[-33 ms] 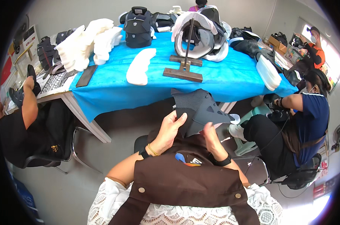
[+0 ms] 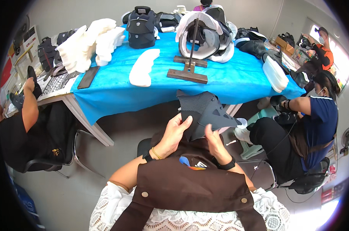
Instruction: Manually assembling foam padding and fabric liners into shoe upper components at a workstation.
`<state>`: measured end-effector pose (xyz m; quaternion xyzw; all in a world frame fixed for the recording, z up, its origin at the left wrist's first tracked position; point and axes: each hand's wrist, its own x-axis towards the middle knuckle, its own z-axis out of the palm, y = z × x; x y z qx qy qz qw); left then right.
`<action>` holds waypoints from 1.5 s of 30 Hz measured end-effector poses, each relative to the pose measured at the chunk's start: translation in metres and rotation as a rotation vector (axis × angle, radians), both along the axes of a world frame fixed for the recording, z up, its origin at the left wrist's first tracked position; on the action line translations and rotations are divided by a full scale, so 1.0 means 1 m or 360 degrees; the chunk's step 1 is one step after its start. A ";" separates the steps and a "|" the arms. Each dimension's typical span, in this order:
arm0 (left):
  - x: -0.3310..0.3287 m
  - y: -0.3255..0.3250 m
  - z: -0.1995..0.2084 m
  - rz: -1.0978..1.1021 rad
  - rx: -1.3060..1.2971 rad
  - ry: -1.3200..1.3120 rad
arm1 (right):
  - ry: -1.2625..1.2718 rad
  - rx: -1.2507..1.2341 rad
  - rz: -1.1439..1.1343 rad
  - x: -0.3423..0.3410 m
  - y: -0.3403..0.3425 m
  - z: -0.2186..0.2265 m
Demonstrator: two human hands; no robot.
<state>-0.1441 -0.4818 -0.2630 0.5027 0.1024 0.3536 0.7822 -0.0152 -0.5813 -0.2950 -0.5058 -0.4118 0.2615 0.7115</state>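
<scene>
A dark grey piece like a flat shoe upper (image 2: 209, 109) is held up in front of my lap, mesh at its left and smoother panels with small cut-outs at its right. My left hand (image 2: 175, 131) is closed on its lower left edge, thumb on the near face and most of the fingers hidden behind. At the lower edge, right of centre, my right hand (image 2: 216, 144) pinches it, its other fingers partly out of sight. A translucent whitish bit (image 2: 242, 123) shows at the piece's right tip.
Ahead stands a table with a blue cover (image 2: 116, 90), holding white foam pads (image 2: 145, 68), a metal stand (image 2: 186, 76) hung with padded pieces and a stack of black padded pieces (image 2: 142, 29). Seated co-workers flank me, one left (image 2: 32, 127), one right (image 2: 316, 123).
My right hand has shifted slightly left, its thumb now overlapping the piece's lower edge more. The left hand keeps its hold.
</scene>
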 end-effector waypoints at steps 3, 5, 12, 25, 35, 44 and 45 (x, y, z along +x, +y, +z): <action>0.002 0.001 -0.001 0.0006 -0.0080 -0.0034 | 0.0412 0.0052 0.0276 -0.009 0.008 0.004; 0.006 0.006 -0.006 0.0003 -0.0111 -0.0080 | 0.0492 0.0034 0.0340 -0.007 0.009 -0.012; 0.022 0.043 -0.010 0.0963 0.0796 0.0817 | -0.0136 -0.0062 0.0130 0.018 0.005 -0.064; 0.025 0.093 -0.005 0.1189 0.1263 0.0538 | 0.0980 -0.0196 0.0294 0.018 -0.039 0.028; -0.011 0.060 -0.018 -0.0050 0.0306 0.0028 | 0.1392 0.0224 0.0248 0.039 -0.030 0.054; -0.010 0.051 -0.034 0.0224 0.0670 0.0258 | 0.1536 0.0453 0.0491 0.046 -0.037 0.075; -0.010 0.048 -0.028 0.0483 0.0924 0.0345 | 0.1538 0.0387 0.0459 0.049 -0.039 0.076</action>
